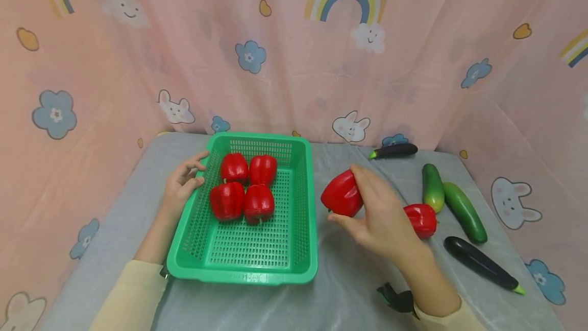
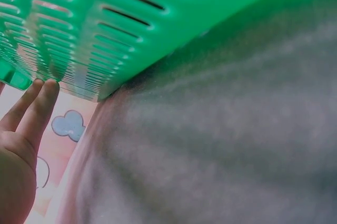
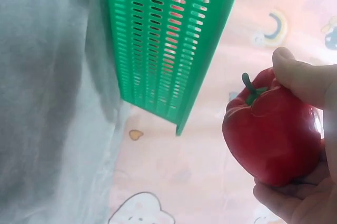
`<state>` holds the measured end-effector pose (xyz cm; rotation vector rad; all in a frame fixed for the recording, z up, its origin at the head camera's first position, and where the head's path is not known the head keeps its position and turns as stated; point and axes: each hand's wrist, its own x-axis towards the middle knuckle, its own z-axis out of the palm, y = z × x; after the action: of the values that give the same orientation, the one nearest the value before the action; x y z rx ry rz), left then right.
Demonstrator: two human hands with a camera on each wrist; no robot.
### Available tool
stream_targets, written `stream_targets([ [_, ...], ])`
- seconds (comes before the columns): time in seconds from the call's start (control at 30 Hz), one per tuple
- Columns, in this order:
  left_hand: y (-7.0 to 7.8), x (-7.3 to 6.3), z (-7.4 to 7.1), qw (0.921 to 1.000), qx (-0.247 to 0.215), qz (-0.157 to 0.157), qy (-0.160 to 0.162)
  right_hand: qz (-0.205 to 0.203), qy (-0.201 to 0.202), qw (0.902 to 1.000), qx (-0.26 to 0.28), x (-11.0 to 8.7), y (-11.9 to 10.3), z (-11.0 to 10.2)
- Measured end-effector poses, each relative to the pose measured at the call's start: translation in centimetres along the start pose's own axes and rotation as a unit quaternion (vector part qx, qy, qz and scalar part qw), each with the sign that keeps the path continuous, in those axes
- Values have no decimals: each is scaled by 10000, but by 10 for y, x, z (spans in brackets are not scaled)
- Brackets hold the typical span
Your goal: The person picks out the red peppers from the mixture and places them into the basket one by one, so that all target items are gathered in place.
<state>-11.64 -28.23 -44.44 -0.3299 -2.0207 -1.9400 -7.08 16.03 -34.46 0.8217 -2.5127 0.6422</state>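
Observation:
Between thumb and fingers, my right hand [image 1: 383,218] grips a red bell pepper [image 1: 342,194], held to the right of the green basket [image 1: 242,276]. Its green stem shows in the right wrist view, where the same pepper [image 3: 271,134] is off the grey cloth. My left hand [image 1: 181,183] is at the basket's left rim, and in the left wrist view its straight fingers [image 2: 41,109] reach the slotted wall. Inside the basket, several red bell peppers [image 1: 259,203] sit together toward the back left.
Another red pepper [image 1: 421,220] lies partly behind my right hand. Farther right are two green cucumbers [image 1: 465,212] and a dark eggplant [image 1: 480,263]. A second eggplant [image 1: 395,150] lies at the back, near the patterned pink curtain [image 1: 285,91]. Grey cloth [image 1: 349,290] covers the table.

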Motion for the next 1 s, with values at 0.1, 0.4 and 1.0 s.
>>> stream_targets([
  [0.1, 1, 0, 0, 10000, 9, 2, 4, -144, 58, 9999, 38, 4, -4, 2],
  [0.4, -2, 0, 0, 10000, -64, 47, 27, -491, 16, 9985, 251, 20, -17, 6],
  [1.0, -4, 1, 2, 9998, -143, 160, 47, -694, -897, 9894, 910, 56, -46, 30],
])
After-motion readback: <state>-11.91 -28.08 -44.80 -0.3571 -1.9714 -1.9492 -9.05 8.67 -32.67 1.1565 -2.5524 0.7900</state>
